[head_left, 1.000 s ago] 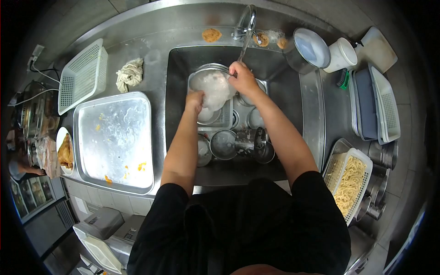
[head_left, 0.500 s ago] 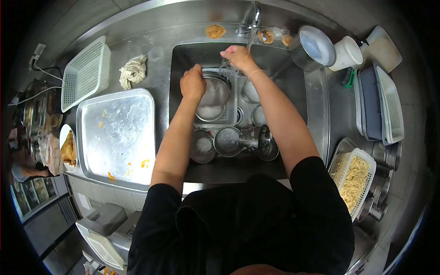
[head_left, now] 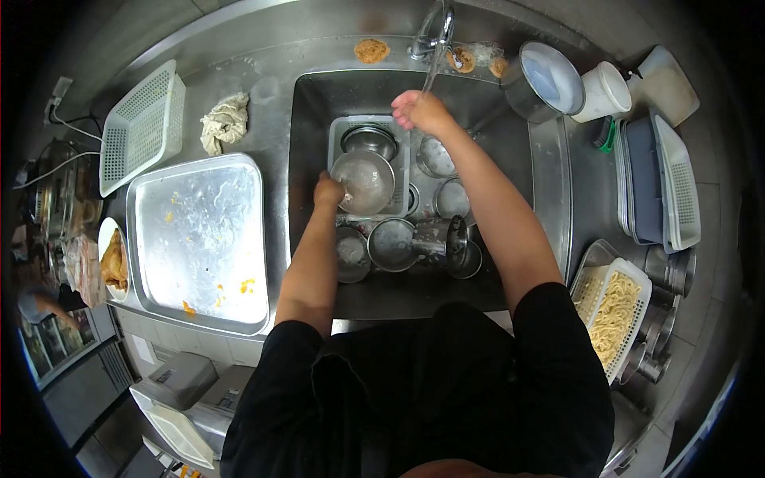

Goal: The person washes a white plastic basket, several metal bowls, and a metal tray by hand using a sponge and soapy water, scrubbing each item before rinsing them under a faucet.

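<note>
Inside the sink, my left hand (head_left: 328, 191) grips the left rim of a shallow round metal bowl (head_left: 364, 182). The bowl is held over a pale plastic basket (head_left: 403, 159), where another metal bowl (head_left: 369, 140) lies. My right hand (head_left: 422, 113) is under the running tap (head_left: 434, 40), its fingers apart and holding nothing. Water falls onto it from the spout. Below and to the right of the basket are several metal containers, among them a round pot (head_left: 393, 244) and a tall cylindrical one (head_left: 434, 237).
A large metal tray (head_left: 199, 231) with food scraps, a crumpled cloth (head_left: 225, 123) and a white basket (head_left: 143, 127) sit left. Right are a metal pot (head_left: 550, 80), a white bucket (head_left: 604, 92), a green brush (head_left: 607, 134) and a basket of noodles (head_left: 617, 319). A person's arm shows far left.
My left hand has come down toward me, bringing the bowl with it and uncovering the other bowl in the basket. My right hand has shifted slightly right and down, with its fingers now more spread.
</note>
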The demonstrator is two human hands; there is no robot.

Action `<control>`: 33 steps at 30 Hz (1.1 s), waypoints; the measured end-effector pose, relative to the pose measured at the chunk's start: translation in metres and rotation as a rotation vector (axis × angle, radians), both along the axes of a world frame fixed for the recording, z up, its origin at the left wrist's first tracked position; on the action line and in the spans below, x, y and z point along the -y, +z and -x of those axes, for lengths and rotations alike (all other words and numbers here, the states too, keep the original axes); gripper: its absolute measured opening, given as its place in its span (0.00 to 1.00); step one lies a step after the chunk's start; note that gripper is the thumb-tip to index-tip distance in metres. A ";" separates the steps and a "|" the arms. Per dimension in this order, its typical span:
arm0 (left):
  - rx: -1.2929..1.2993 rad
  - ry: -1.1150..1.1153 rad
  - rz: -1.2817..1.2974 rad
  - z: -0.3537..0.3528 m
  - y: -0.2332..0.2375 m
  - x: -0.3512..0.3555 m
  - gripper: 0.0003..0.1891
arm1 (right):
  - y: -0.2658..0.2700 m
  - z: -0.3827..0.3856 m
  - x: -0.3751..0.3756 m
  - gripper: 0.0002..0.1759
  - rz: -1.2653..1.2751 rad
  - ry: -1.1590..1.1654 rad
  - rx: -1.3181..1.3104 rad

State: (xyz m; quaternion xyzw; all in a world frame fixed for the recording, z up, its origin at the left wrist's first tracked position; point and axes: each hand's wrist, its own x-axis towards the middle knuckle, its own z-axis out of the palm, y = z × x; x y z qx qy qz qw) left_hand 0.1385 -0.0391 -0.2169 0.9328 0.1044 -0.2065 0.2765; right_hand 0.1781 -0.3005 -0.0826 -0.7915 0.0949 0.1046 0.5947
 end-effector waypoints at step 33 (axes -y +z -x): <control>0.124 -0.154 0.751 -0.026 0.149 0.113 0.23 | -0.019 -0.036 0.097 0.20 0.497 -0.600 0.084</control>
